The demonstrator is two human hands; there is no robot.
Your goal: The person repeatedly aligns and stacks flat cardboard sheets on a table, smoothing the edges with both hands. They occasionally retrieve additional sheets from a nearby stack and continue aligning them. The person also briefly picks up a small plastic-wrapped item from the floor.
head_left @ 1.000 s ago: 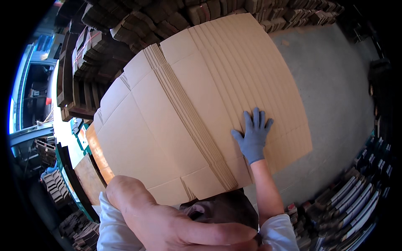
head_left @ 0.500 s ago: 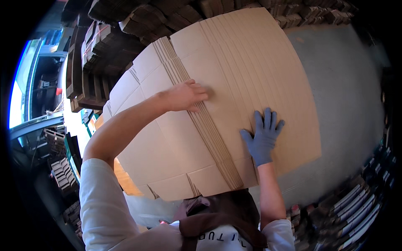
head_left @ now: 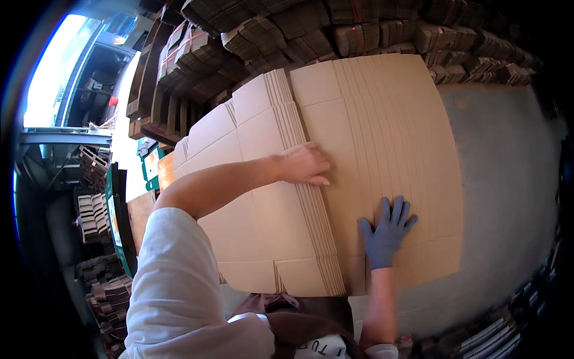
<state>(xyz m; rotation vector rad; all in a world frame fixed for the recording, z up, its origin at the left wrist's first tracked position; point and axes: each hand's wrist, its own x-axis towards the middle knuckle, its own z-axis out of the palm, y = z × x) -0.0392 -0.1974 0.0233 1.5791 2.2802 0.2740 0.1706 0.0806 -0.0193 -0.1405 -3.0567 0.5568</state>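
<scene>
Evenly fanned tan cardboard sheets (head_left: 353,173), flat and creased.

Left grip (head_left: 304,164): bare, curled, palm down; elbow (head_left: 174,200) bent outward | right grip (head_left: 387,238): gloved, flat, fingers (head_left: 397,210) splayed

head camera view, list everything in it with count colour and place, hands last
Flattened cardboard sheets: many, too overlapped to count; light brown; centre, fanned in two overlapping groups
Cardboard stacks: many; brown; along the top
Wooden pallets: count unclear; brown; upper left
Red object: one; red; upper left, too small to identify
Metal beam: one; blue-grey; left
Lower-left stacks: several; brown
Lower-right stacks: several; pale-edged, dim
Floor: one; grey; right
Apron: one; dark brown; bottom centre
Sleeves: two; whitish; bottom
Left hand: one; bare; over the stepped sheet edges
Right hand: one; grey-blue glove; spread on the sheets
</scene>
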